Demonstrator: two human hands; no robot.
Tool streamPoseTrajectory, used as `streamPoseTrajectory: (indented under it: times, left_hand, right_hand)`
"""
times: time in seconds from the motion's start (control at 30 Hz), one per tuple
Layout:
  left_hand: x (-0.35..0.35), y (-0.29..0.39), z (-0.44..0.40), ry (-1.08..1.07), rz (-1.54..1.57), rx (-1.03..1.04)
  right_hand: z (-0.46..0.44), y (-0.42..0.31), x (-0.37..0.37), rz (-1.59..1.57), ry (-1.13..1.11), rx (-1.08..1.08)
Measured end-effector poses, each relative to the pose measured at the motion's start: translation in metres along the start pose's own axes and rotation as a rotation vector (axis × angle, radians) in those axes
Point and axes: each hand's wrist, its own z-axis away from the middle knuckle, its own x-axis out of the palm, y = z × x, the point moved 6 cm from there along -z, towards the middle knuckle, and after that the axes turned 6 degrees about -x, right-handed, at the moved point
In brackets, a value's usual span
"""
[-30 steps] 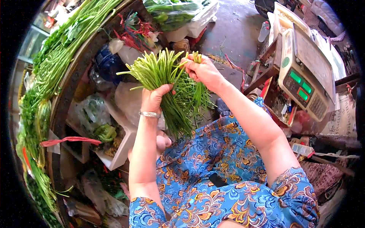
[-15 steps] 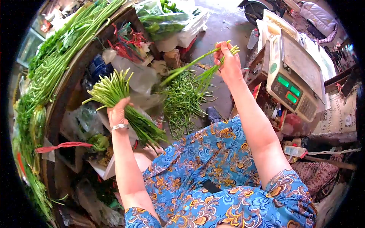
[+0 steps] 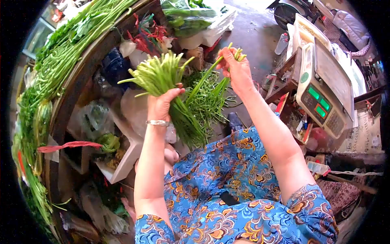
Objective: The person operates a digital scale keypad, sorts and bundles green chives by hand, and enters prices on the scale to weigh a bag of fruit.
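Left hand [image 3: 160,105] grips a thick bundle [image 3: 160,75] left of centre; right hand [image 3: 239,75], upper centre, pinches a few stalks [image 3: 220,88]; a scale [image 3: 325,93] stands at right.

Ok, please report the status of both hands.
Left hand gripping thick bundle of long green stalks. Right hand pinching several thin green stalks. No obstruction seen.

Left fingers [image 3: 174,94] mostly hidden behind stem bundle [image 3: 160,75]
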Motion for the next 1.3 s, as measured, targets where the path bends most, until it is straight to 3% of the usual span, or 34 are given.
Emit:
streamPoseTrajectory:
  times: [0.1, 0.53, 0.63, 0.87, 0.9, 0.97, 1.03, 1.17, 1.23, 1.3]
  left_hand:
    - [0.01, -0.009, -0.003, 0.018, -0.148, 0.017]
    - [0.017, -0.018, 0.001, 0.061, -0.008, 0.001]
    - [0.008, -0.019, -0.007, 0.009, -0.119, -0.014]
    - [-0.008, -0.024, -0.013, 0.15, 0.075, -0.086]
    - [-0.016, -0.024, -0.016, 0.193, 0.045, -0.089]
    - [-0.025, -0.025, -0.016, 0.233, 0.07, -0.102]
    - [-0.013, -0.008, -0.007, 0.141, 0.044, -0.047]
    - [0.005, -0.011, -0.003, -0.019, 0.153, -0.128]
    - [0.008, -0.016, -0.004, -0.056, 0.129, -0.126]
    - [0.012, -0.018, -0.004, -0.092, 0.105, -0.121]
  right_hand:
    - [0.01, 0.007, 0.02, -0.007, -0.074, 0.012]
    - [0.026, 0.007, 0.035, -0.028, -0.138, -0.014]
    - [0.027, 0.006, 0.033, -0.028, -0.136, 0.0]
    - [0.037, -0.004, 0.043, 0.034, -0.282, -0.141]
    - [0.036, -0.006, 0.043, 0.03, -0.284, -0.137]
    - [0.024, -0.015, 0.022, -0.011, -0.085, -0.083]
    - [0.015, -0.017, 0.014, 0.083, -0.133, -0.14]
    - [0.018, -0.006, 0.021, 0.231, -0.242, -0.219]
    - [0.026, -0.003, 0.032, 0.022, -0.217, -0.041]
    - [0.031, 0.001, 0.034, 0.067, -0.157, -0.017]
